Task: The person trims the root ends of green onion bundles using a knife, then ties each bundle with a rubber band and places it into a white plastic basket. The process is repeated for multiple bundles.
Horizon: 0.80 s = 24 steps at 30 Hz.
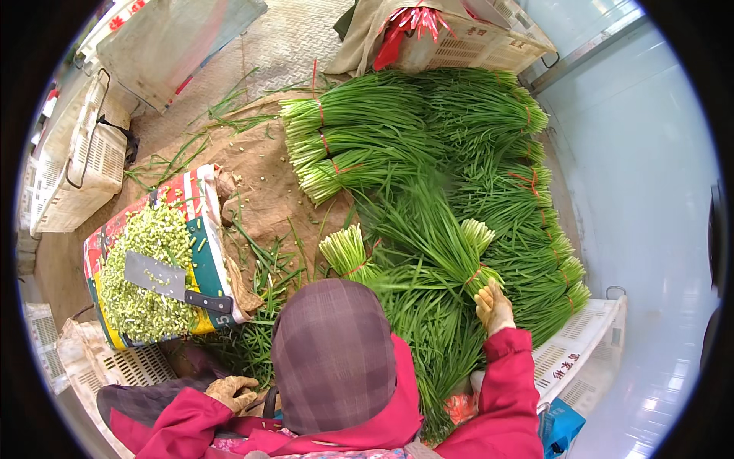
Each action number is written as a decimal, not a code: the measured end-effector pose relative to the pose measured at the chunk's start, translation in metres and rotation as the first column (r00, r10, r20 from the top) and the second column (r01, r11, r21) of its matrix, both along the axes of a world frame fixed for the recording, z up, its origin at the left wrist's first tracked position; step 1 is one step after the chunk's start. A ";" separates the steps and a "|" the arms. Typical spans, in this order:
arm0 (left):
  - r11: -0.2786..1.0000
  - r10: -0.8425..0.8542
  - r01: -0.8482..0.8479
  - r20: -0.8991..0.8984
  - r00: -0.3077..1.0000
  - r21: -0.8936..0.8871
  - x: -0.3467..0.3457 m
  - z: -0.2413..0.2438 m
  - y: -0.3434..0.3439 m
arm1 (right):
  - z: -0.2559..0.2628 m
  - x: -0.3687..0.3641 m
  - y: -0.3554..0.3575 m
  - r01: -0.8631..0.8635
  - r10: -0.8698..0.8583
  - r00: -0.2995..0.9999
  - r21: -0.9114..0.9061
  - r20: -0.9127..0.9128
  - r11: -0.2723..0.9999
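My right hand (494,305), in a pale work glove, grips the cut end of a tied bundle of garlic chives (444,241). Its leaves fan out toward the upper left and look blurred. A red tie rings this bundle close to my fingers. Down by my lap, my left hand (232,393) is gloved too, fingers apart and slightly curled, with nothing seen in it. Another tied bundle (347,252) lies in front of the plaid cap (334,356). Under my right arm spread loose green chives (438,333).
A cleaver (155,274) lies on chopped stalk ends (149,229) atop a printed woven sack (207,224) at left. Tied bundles line the right (550,252) and far side (344,120) of the brown cloth (258,155). Plastic crates (94,149) stand around, with a pale wall (636,172) at right.
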<state>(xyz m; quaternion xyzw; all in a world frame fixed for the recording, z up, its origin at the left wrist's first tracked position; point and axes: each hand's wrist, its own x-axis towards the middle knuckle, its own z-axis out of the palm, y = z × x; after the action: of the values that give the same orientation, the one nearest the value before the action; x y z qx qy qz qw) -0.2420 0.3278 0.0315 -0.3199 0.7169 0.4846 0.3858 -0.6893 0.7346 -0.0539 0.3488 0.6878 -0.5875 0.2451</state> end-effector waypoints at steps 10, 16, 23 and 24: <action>0.998 0.000 -0.004 -0.057 0.998 -0.063 0.014 0.000 0.003 | -0.034 0.030 0.023 0.239 -0.144 0.946 -0.325 0.291 0.915; 0.995 -0.016 0.011 -0.045 0.999 -0.095 0.011 0.014 0.008 | -0.056 0.035 -0.009 0.343 -0.353 0.934 -0.415 0.055 0.843; 0.988 -0.075 0.061 -0.095 0.993 -0.140 0.016 0.018 0.008 | -0.106 -0.006 -0.011 0.630 -0.617 0.776 -0.216 0.135 0.746; 0.988 -0.076 0.061 -0.099 0.992 -0.140 0.016 0.017 0.009 | -0.102 -0.007 -0.010 0.634 -0.630 0.770 -0.241 0.102 0.735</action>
<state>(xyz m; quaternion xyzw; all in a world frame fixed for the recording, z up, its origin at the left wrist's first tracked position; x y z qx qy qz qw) -0.2255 0.3371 0.0488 -0.2951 0.7782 0.4366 0.3415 -0.6965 0.7242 -0.1563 0.5298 0.4432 -0.7187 0.0797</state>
